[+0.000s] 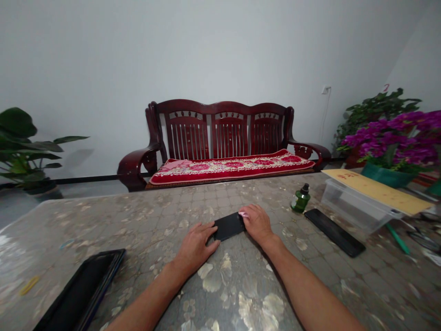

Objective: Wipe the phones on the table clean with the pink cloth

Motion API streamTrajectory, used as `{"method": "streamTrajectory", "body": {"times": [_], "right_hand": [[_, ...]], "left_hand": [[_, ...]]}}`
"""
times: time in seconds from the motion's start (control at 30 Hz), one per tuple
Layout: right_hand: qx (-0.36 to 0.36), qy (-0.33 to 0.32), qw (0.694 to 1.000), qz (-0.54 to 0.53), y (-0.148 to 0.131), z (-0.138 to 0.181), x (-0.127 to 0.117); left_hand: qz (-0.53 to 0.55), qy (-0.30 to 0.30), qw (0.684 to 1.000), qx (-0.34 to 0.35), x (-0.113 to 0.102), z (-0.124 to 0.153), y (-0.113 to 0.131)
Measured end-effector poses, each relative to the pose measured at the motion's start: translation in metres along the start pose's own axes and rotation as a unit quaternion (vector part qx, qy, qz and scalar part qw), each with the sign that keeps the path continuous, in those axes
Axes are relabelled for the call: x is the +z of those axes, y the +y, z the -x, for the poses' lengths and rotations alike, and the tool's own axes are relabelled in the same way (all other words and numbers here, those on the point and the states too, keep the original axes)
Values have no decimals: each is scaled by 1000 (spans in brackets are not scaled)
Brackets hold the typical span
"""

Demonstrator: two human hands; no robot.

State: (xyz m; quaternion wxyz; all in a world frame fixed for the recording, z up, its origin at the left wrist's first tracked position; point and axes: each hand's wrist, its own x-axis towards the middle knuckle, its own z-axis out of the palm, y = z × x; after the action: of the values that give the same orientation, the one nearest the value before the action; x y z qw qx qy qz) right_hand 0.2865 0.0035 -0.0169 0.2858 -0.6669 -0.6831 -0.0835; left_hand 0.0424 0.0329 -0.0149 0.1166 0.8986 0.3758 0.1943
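Note:
A black flat rectangle that looks like a smartphone lies on the table in front of me. My left hand grips its left end, fingers along the far side and thumb at the near side. At its right end my right hand is closed on a small pinkish-white cloth and presses it against the surface. Most of the cloth is hidden under the fingers. Beyond my right hand stands a small green bottle with a black cap.
A long black case lies right, beside a clear plastic box topped with a yellow board. Purple flowers stand behind. Left are a black folder-like item and a yellow object. A wooden bench stands beyond the table.

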Motion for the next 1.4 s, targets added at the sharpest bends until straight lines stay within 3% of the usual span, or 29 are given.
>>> {"method": "streamTrajectory", "body": {"times": [0.37, 0.67, 0.9, 1.17, 1.4], "right_hand": [[20, 27, 998, 46, 0, 18, -15], [-90, -11, 996, 5, -15, 22, -18], [-30, 14, 999, 10, -9, 18, -14], [-134, -21, 988, -72, -17, 22, -6], [-31, 4, 998, -59, -9, 14, -4]], "left_hand": [[-4, 6, 1000, 0, 2, 0, -2], [-2, 18, 1000, 4, 3, 1, -4], [15, 23, 1000, 3, 5, 2, -6], [14, 10, 1000, -13, 2, 1, -3], [9, 5, 1000, -8, 1, 1, -4]]}}
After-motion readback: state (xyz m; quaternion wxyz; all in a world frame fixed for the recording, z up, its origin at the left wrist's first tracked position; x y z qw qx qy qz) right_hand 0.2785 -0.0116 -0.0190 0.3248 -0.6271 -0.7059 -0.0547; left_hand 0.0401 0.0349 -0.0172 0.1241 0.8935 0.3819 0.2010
